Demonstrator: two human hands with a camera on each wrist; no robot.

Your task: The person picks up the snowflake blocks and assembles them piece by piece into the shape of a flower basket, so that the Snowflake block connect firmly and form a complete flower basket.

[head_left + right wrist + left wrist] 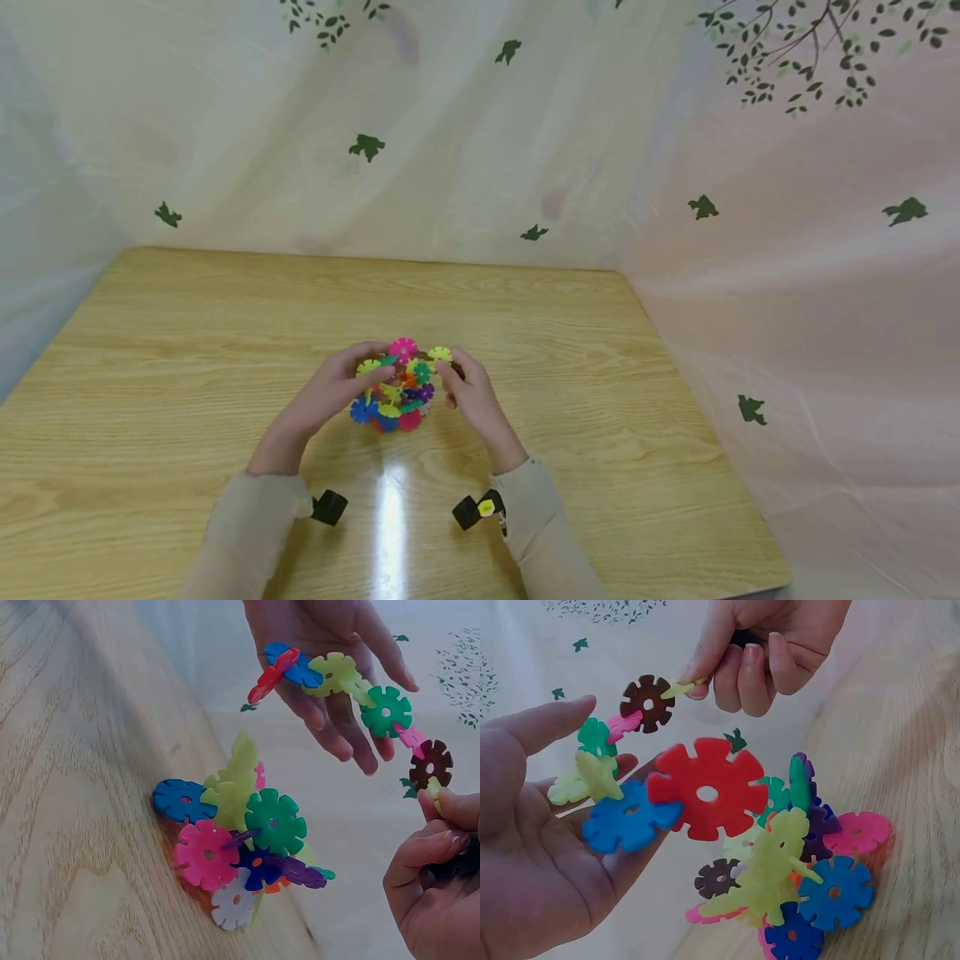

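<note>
A chain of notched plastic snowflake discs stretches between the hands, with a red disc (707, 789), a blue disc (626, 819), a green disc (386, 712), a pink one (409, 739) and a brown disc (431, 765). The left hand (326, 396) is spread, fingers extended, and the chain lies across them. At the chain's far end, the right hand (477, 404) pinches a yellow disc (681, 688) between thumb and index finger. Something dark (448, 868) shows inside its curled other fingers. Below the chain, a cluster of joined discs (208, 853) stands on the table.
The wood-grained table (600, 433) extends around the hands. A pale curtain (450, 150) with printed leaves and birds hangs behind it and along the right side. Black wrist-worn devices (329, 507) sit near both sleeve cuffs.
</note>
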